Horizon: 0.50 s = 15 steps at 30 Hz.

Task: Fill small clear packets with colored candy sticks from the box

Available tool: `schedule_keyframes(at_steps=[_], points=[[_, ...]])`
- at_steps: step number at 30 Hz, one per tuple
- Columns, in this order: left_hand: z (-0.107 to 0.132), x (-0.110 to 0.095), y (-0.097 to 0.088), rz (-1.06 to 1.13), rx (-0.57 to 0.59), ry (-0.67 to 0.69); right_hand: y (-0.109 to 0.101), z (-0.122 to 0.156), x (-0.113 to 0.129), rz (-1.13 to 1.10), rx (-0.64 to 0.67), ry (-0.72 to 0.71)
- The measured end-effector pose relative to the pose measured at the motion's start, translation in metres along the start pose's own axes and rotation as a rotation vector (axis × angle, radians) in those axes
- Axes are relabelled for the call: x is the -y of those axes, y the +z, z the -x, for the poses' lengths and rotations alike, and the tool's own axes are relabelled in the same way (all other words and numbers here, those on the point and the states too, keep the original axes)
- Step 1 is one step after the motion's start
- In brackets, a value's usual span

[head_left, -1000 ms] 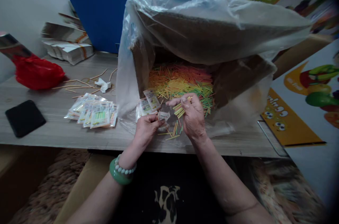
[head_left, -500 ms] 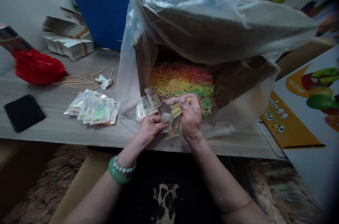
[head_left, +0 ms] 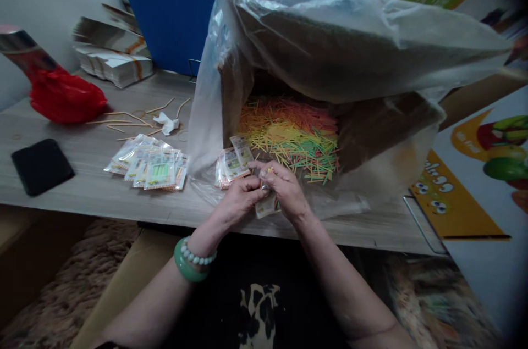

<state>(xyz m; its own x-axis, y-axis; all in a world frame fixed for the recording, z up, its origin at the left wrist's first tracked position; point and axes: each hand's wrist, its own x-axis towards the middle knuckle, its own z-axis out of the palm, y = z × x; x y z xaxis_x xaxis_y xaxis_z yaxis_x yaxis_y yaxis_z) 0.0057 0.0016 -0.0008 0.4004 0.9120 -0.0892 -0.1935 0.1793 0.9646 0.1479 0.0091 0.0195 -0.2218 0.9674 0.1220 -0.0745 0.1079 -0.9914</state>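
My left hand pinches the edge of a small clear packet near the table's front edge. Close against it, my right hand is closed around a bunch of thin yellow sticks, whose ends show at the packet's mouth. Fingers hide most of the sticks, so how deep they sit in the packet I cannot tell. Just beyond my left hand lies a small pile of printed packets. Loose colored sticks, orange, yellow and green, fill the bottom of a plastic-lined cardboard box tipped toward me.
Filled packets lie in a heap at the left, with a black phone-like slab farther out. Behind them are bent tan strips, a red plastic bag and stacked white cards. A printed carton stands at right.
My right hand has tilted down and come to my left hand, bringing the bunch of sticks to the packet's mouth. The view has shifted slightly.
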Motion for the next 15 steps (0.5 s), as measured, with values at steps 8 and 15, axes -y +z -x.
schedule_keyframes(at_steps=[8,15], points=[[0.002,0.001,-0.017,0.298,-0.065,-0.020,-0.014,0.004,-0.009,0.117,-0.059,-0.005],[0.005,-0.006,-0.014,0.153,-0.181,0.097,0.002,0.007,-0.017,0.515,-0.036,-0.133]])
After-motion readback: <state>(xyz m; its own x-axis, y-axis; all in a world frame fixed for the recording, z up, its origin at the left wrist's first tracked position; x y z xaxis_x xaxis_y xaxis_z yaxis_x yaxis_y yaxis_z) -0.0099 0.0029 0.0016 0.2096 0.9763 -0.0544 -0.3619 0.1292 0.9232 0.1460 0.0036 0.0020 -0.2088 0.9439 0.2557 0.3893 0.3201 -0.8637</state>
